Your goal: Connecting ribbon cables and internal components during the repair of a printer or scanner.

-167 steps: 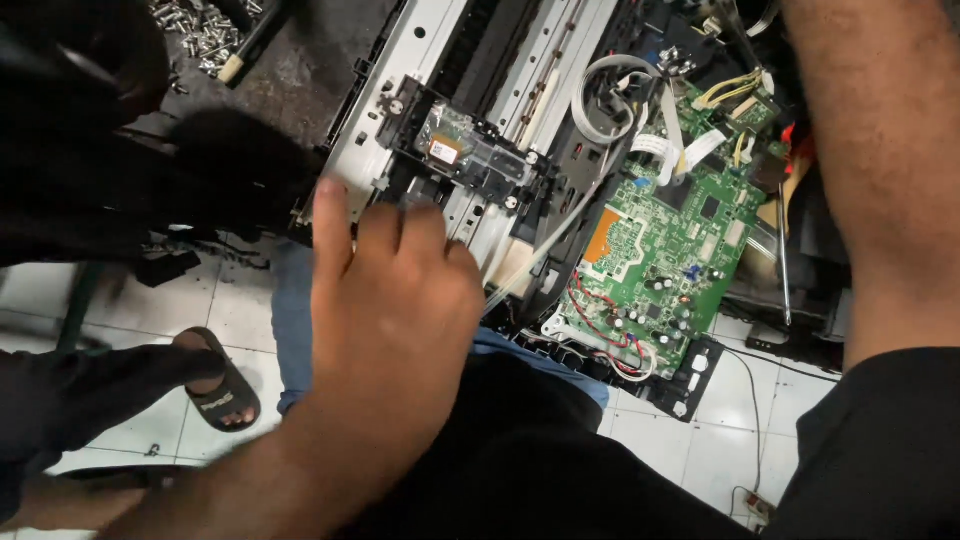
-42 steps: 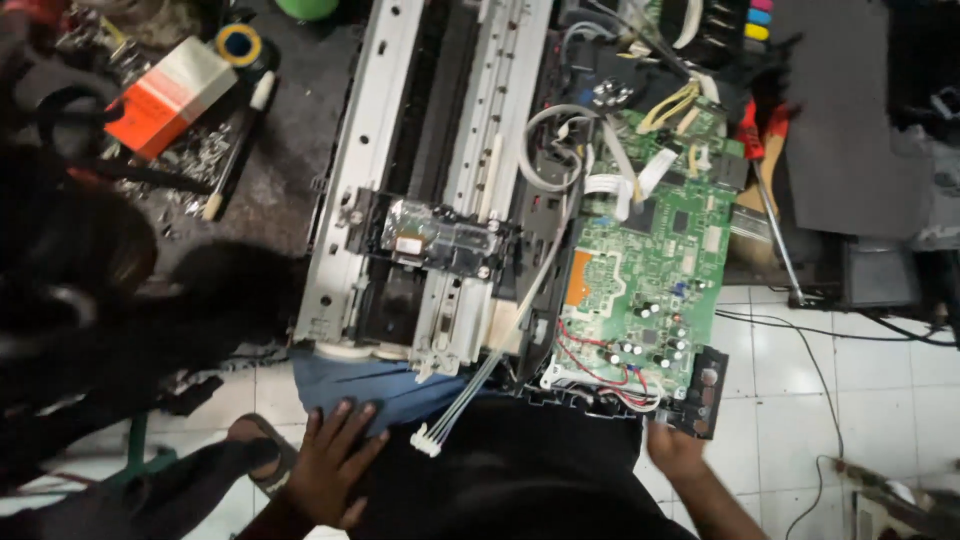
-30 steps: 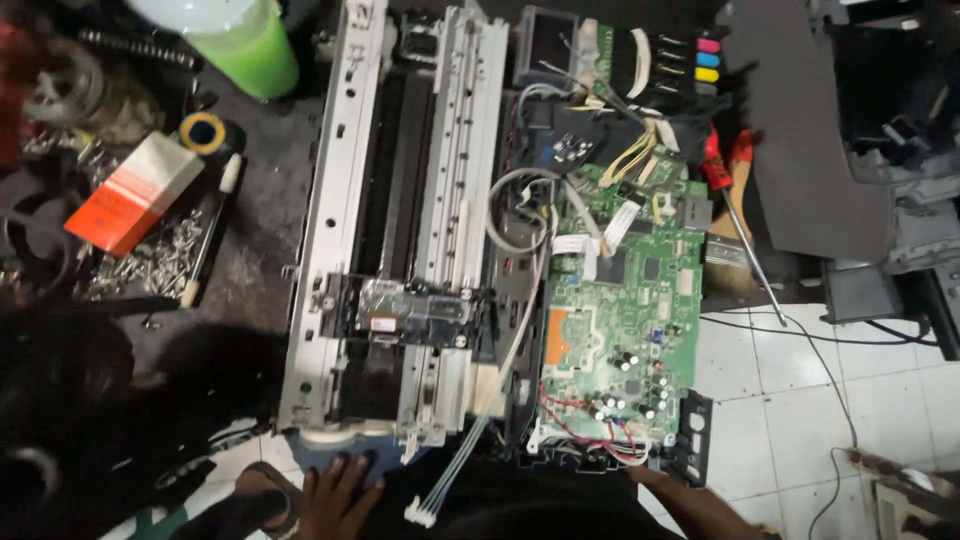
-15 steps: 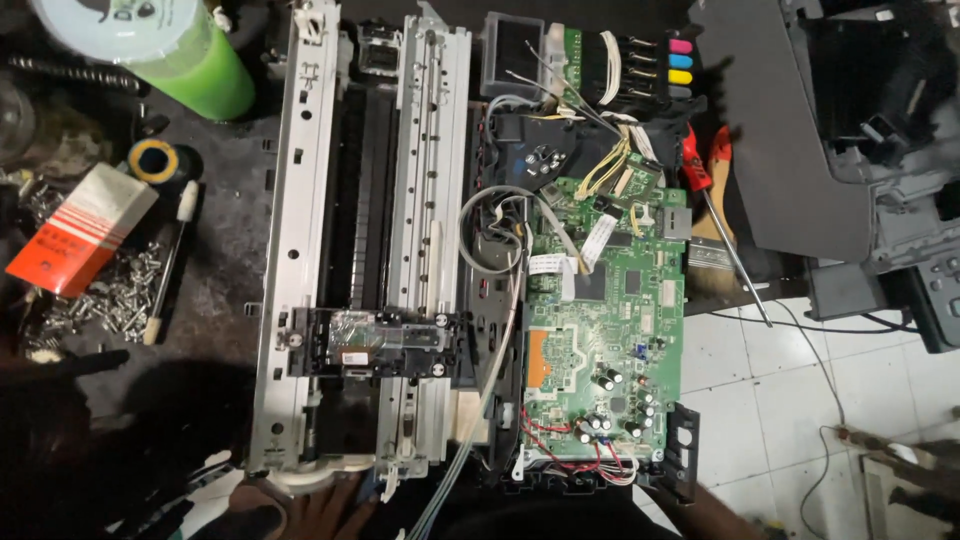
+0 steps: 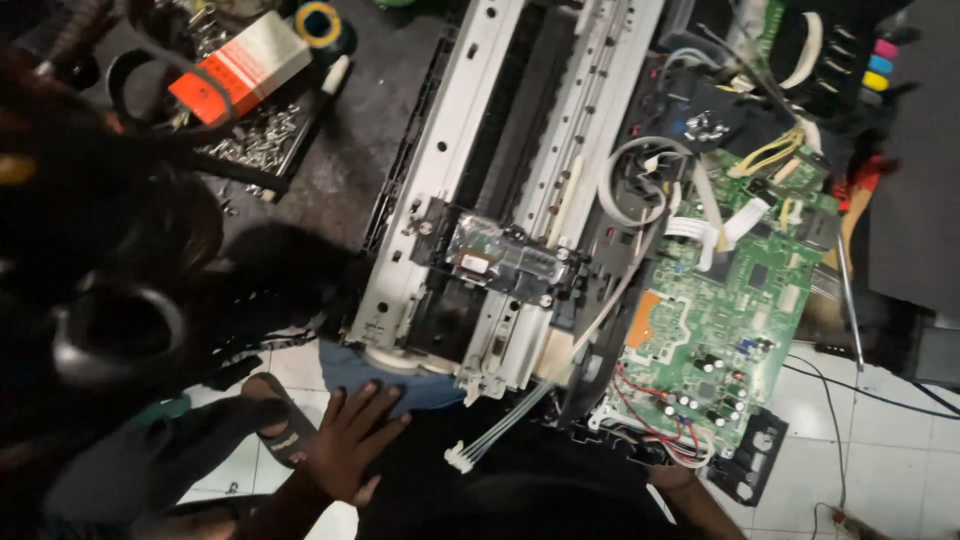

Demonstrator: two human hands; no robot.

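My left hand (image 5: 348, 445) lies flat at seven o'clock, fingers spread, holding nothing, just under the printer frame (image 5: 500, 190); my right hand (image 5: 672, 478) at five o'clock is mostly hidden, grip unclear. The green circuit board (image 5: 715, 320) sits at three o'clock; an orange box (image 5: 238, 68) lies far off at eleven.

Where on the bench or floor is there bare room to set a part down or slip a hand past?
Free: dark bench between the screw tray and the metal printer frame; white floor tiles right of the green circuit board. Crowded: upper left around the orange-and-white box, and the cable tangle above the board. Left hand rests below the frame.
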